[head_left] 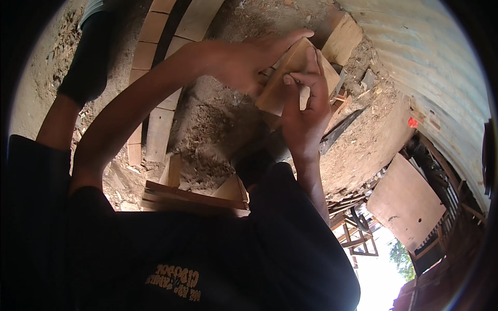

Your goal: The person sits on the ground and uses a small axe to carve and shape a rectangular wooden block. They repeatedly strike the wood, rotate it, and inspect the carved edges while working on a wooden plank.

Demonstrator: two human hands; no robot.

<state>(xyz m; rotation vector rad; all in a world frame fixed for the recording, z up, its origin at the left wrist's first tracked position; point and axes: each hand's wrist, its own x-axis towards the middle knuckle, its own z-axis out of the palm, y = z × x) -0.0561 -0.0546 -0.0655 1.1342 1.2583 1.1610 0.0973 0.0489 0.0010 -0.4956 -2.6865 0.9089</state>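
Observation:
A small light-brown wooden block (274, 97) is held up in front of me, tilted, between both hands. My left hand (244, 61) comes in from the left and grips the block's upper left side, with its fingers stretched over the top edge. My right hand (306, 116) rises from below and clasps the block's right side, fingers curled over its face. A thin pale object shows at the right fingertips; I cannot tell what it is. The lower part of the block is hidden behind my right hand.
The dirt ground is strewn with wood chips. A second wooden block (343, 37) lies beyond the hands. Flat planks (155, 78) lie in a row at the left, a wooden frame (192, 198) near my lap. A corrugated metal sheet (430, 62) and a brown board (404, 202) are at the right.

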